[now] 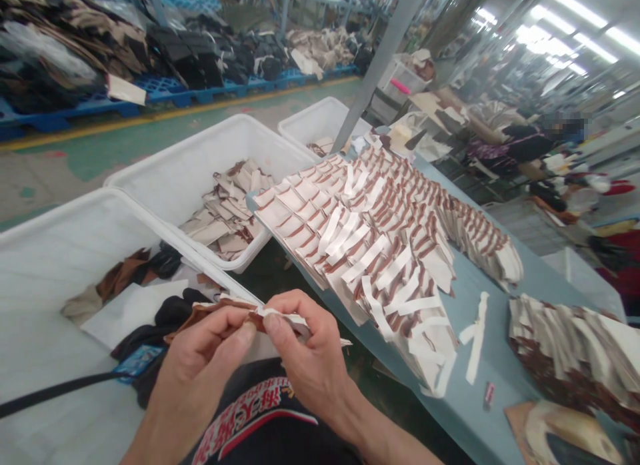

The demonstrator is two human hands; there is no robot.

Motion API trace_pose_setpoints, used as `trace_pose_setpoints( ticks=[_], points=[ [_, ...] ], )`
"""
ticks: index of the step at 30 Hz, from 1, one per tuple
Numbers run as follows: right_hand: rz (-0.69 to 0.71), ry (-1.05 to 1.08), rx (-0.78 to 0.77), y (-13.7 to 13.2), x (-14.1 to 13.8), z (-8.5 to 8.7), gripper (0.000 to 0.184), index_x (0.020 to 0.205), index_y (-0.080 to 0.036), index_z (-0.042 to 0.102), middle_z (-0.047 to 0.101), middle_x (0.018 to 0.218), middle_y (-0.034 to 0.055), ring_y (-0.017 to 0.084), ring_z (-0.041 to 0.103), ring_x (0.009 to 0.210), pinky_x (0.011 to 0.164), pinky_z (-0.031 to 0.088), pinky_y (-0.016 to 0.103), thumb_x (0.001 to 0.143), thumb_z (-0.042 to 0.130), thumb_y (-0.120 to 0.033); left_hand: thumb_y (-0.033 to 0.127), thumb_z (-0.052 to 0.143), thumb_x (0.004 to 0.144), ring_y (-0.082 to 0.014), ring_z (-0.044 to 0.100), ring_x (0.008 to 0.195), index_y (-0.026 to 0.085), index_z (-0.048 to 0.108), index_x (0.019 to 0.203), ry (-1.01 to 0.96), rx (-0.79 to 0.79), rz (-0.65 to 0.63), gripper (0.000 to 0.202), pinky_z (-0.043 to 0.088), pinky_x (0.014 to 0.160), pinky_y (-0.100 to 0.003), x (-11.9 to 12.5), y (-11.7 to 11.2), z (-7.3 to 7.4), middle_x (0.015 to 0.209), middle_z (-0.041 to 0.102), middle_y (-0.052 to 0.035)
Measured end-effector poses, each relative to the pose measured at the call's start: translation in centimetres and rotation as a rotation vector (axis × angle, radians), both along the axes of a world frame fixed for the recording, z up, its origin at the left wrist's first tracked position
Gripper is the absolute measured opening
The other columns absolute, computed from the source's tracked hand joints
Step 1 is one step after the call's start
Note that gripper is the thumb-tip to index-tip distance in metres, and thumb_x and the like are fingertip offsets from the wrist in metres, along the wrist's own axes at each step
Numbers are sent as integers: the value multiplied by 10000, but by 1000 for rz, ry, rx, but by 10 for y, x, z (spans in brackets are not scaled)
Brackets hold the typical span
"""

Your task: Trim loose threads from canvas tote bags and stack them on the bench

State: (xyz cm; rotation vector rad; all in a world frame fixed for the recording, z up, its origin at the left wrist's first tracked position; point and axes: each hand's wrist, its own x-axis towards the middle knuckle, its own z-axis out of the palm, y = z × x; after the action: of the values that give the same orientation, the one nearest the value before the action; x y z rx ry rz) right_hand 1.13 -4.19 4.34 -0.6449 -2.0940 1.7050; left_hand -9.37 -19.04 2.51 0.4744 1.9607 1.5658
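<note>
Both my hands meet low in the middle of the view, pinching a small brown and white leather piece (227, 310) between them. My left hand (200, 365) grips its brown left part with thumb and fingers closed. My right hand (305, 355) pinches the white strip at its right end. To the right, rows of overlapped brown-edged white pieces (360, 232) cover the blue-grey table (470, 412), with several white strips (395, 285) laid across them.
Three white plastic bins stand left: the nearest (55, 252) holds dark and brown scraps, the middle one (200, 152) cut pieces. A stack of pieces (575, 352) lies at the table's right. A grey post (380, 58) rises behind. Another person (520, 145) works far right.
</note>
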Motion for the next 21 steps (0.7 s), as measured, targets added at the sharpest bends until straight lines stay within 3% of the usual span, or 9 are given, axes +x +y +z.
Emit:
trace_pose_setpoints(
  ticks=[2, 6, 10, 15, 21],
  points=[
    [-20, -6, -162, 6, 0, 7, 234, 914, -194, 733, 733, 892, 27, 160, 626, 761, 712, 506, 286, 1039, 721, -391, 589, 753, 1015, -258, 774, 852, 238, 910, 997, -18, 15, -29, 385, 634, 828, -273, 1, 0, 1, 961, 866, -46],
    [-201, 12, -192, 24, 3, 31, 306, 876, -195, 712, 663, 791, 0, 144, 570, 720, 705, 483, 268, 997, 765, -472, 611, 724, 1037, -250, 765, 834, 235, 908, 1029, -67, -33, 30, 419, 608, 791, -264, 3, -1, -4, 916, 860, -24],
    [8, -152, -314, 21, 5, 47, 345, 882, -187, 742, 613, 631, -28, 123, 508, 557, 560, 409, 248, 959, 773, -522, 665, 725, 1025, -252, 746, 802, 215, 898, 974, -63, -22, 65, 485, 587, 705, -274, 6, 0, -9, 887, 847, -41],
    [-16, -254, -185, 2, 2, 36, 328, 940, -191, 768, 601, 585, -41, 119, 524, 510, 540, 391, 244, 981, 698, -510, 669, 758, 1015, -239, 704, 763, 204, 900, 946, -75, 32, 105, 491, 578, 657, -282, 9, -1, -16, 887, 837, -56],
    [39, -355, -305, 3, 0, 27, 322, 943, -194, 760, 569, 561, -54, 109, 466, 493, 494, 350, 224, 967, 717, -512, 668, 804, 971, -233, 701, 731, 191, 907, 930, -137, 84, 144, 489, 592, 646, -292, 11, -6, -26, 873, 833, -65]
  ],
)
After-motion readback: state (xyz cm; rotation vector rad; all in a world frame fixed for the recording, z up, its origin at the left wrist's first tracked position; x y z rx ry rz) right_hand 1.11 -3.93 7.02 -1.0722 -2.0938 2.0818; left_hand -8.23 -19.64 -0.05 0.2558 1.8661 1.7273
